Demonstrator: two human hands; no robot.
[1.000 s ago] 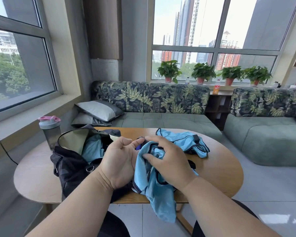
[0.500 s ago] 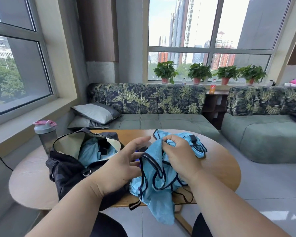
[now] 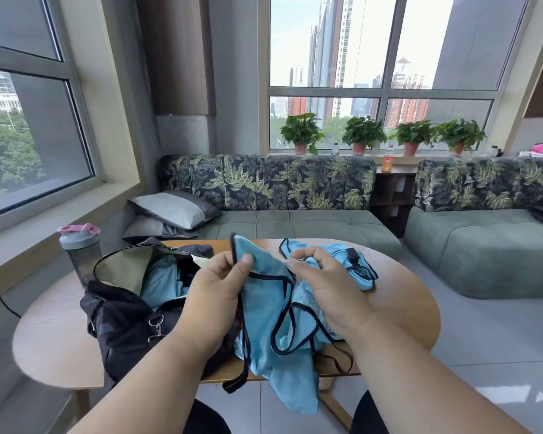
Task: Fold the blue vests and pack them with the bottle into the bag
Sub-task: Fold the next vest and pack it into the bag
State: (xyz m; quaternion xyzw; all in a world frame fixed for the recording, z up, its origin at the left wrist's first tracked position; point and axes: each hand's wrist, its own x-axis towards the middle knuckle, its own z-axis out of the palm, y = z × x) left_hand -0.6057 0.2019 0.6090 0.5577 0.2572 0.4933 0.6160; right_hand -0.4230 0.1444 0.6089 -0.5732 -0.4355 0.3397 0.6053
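Note:
A light blue vest (image 3: 264, 311) with dark trim hangs between my hands over the table's near edge. My left hand (image 3: 215, 292) pinches its upper edge between thumb and fingers. My right hand (image 3: 322, 289) has curled fingers gripping the bunched cloth to the right. A second blue vest (image 3: 336, 255) lies crumpled on the table behind my right hand. The black bag (image 3: 123, 321) sits open at the left with blue cloth (image 3: 163, 280) inside it. A grey bottle (image 3: 80, 252) with a pink lid stands left of the bag.
The round wooden table (image 3: 402, 296) stands before a green sofa (image 3: 295, 223) with cushions. A black cable (image 3: 0, 299) runs down at the far left. Potted plants (image 3: 301, 133) line the window sill. Tiled floor lies to the right.
My left hand went from open to pinching the vest's edge and lifted it. The vest has spread out between both hands, and my view has tilted slightly.

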